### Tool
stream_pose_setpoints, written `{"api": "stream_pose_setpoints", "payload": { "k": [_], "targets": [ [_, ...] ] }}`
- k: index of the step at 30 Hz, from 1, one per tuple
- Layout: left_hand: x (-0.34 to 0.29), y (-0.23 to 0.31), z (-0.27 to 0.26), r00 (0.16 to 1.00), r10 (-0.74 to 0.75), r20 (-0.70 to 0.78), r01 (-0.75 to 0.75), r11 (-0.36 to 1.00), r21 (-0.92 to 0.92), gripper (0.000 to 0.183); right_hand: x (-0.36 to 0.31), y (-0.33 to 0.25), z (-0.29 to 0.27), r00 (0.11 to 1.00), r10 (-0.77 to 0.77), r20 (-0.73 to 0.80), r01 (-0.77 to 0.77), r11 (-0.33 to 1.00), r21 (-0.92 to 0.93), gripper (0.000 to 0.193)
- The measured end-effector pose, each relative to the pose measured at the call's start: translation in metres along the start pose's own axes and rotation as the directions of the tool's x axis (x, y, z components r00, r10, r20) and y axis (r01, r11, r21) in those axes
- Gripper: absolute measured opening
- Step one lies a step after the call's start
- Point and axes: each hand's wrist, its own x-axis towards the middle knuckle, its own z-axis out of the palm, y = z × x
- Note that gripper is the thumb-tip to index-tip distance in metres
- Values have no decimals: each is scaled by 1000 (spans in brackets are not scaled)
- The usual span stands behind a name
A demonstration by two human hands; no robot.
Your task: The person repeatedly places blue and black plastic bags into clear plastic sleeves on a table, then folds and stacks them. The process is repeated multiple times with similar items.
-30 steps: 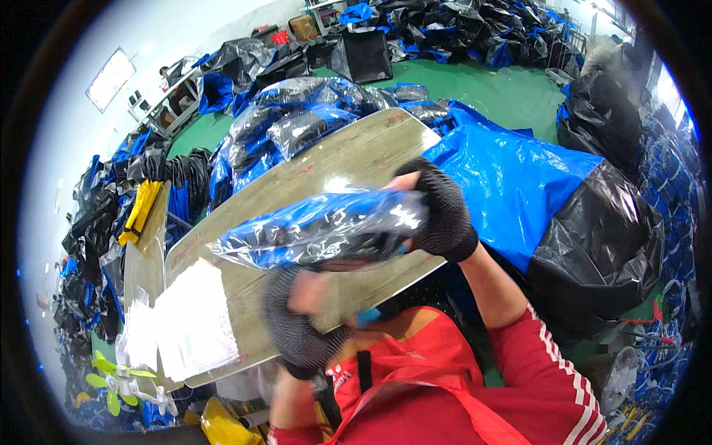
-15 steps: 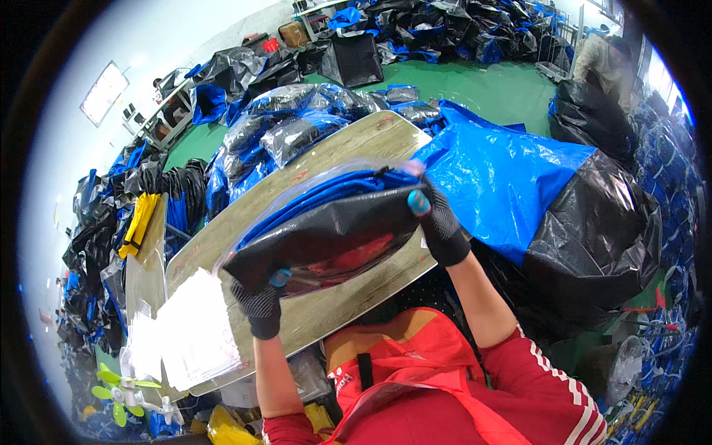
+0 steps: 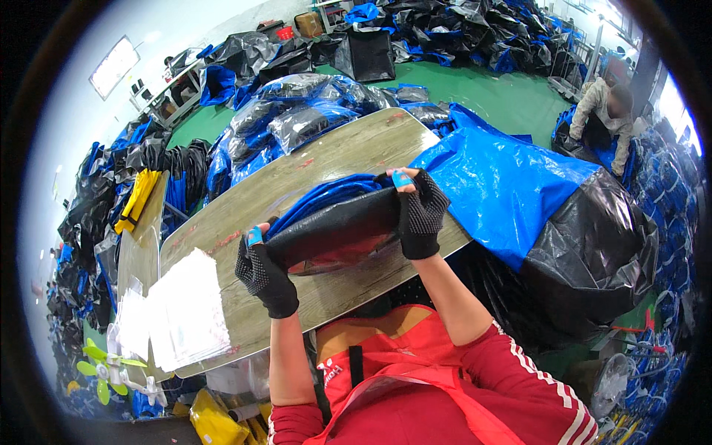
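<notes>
A folded black-and-blue tarpaulin bundle (image 3: 334,226) is held above the wood-grain table (image 3: 245,215), its stacked blue folds along the far side. Clear film shows around it, and its near side has a reddish sheen. My left hand (image 3: 268,278), in a dark dotted fingerless glove, grips the left end with the thumb on top. At the other end my right hand (image 3: 421,215), gloved alike, is closed round the edge. Both thumbs carry blue wraps. The fingers under the bundle are hidden.
White sheets (image 3: 189,315) are stacked at the table's left end, beside a small green fan (image 3: 104,371). A large blue-and-black tarpaulin sack (image 3: 519,185) stands at the right. Wrapped bundles (image 3: 297,119) are heaped beyond the table. A person (image 3: 604,119) bends at the far right.
The bundle's ends have drawn closer together and its near side has rolled in. My left hand has moved up and turned, its thumb now on top. My right hand has shifted left and up.
</notes>
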Motion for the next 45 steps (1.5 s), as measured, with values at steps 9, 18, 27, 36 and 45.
{"api": "stream_pose_setpoints", "payload": {
  "k": [9,18,27,36,45],
  "targets": [
    [85,13,2,813,568,-128,-468,768,437,31,75,-13,31,841,-540,25,518,793,-321,20],
    [54,95,-46,994,22,103,-24,999,22,35,48,-102,3,942,-249,224,269,961,-66,12],
    [33,-138,-62,635,-685,356,739,674,-22,32,1,110,-24,813,479,331,139,392,-909,31],
    [15,-152,-67,705,-505,498,688,657,-308,42,-4,130,27,645,-92,758,695,482,-533,29],
    [12,-116,-65,720,-488,493,571,821,-21,25,-27,98,112,147,-69,987,817,571,-82,11]
  ]
}}
